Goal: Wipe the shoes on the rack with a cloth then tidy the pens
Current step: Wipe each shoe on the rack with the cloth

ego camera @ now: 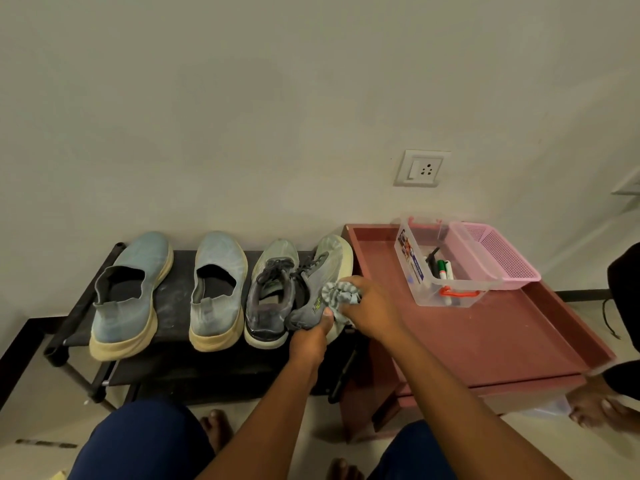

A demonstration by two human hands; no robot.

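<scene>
Several shoes stand in a row on a low black rack [173, 317]: two light blue slip-ons [133, 292] [218, 289] at the left and two grey lace-up sneakers at the right. My left hand [311, 336] grips the heel of the rightmost grey sneaker [323, 268], which is tilted onto its side. My right hand [370, 306] holds a bunched grey-blue cloth [341, 292] against that sneaker's side. The other grey sneaker [272, 299] sits upright beside it. Pens and markers [443, 270] lie in a clear plastic box [415, 268].
A reddish-brown low table [485, 341] with a raised rim stands right of the rack and bears the clear box and a pink mesh basket [498, 258]. A wall socket [420, 168] is above. Another person's foot [595, 410] is at the lower right. My knees and feet are below.
</scene>
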